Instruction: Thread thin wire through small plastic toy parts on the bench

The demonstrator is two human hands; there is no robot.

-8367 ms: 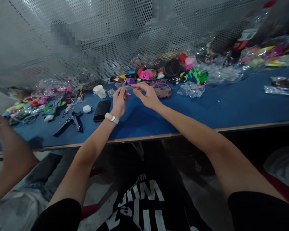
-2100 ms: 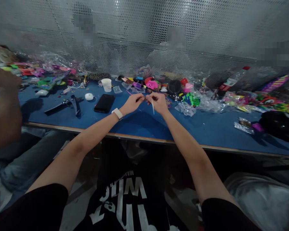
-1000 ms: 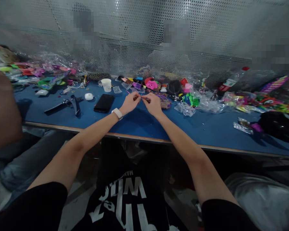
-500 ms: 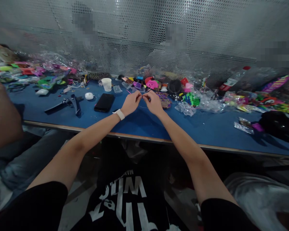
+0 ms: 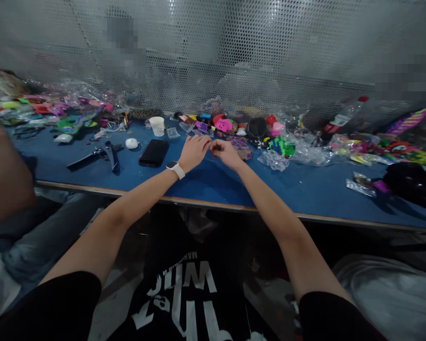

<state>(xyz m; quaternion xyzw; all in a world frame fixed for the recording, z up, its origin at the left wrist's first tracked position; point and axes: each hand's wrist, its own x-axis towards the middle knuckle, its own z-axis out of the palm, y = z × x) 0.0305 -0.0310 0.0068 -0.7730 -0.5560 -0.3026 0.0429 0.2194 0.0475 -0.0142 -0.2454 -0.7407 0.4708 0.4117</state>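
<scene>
Head view. The left hand (image 5: 193, 151), with a white wristband (image 5: 175, 169) on its wrist, and the right hand (image 5: 227, 152) meet fingertip to fingertip just above the centre of the frame, over the blue table (image 5: 213, 182). Both hands are curled, with the fingers pinched together at the meeting point; whatever small item is pinched there is too small and blurred to make out.

Just left of the left hand lies 1 black phone (image 5: 154, 152) flat on the table. Further left are a small white oval case (image 5: 131, 143) and a black hand tool (image 5: 99, 156). Above the phone stands 1 white cup (image 5: 158, 126), upright.

Immediately right of the right hand lies a purple-and-brown woven piece (image 5: 242, 148), and beyond it a green-and-black woven piece (image 5: 283, 146) beside crumpled clear plastic (image 5: 274, 160). A pink figure (image 5: 223, 125) and a round black item (image 5: 257, 127) sit in the upper centre, along the perforated metal screen (image 5: 213, 57).

At the far left edge of the frame, another person's arm (image 5: 3, 180) is in view, well apart from both hands. A bottle with a red cap (image 5: 341, 121) lies at the upper right.
</scene>
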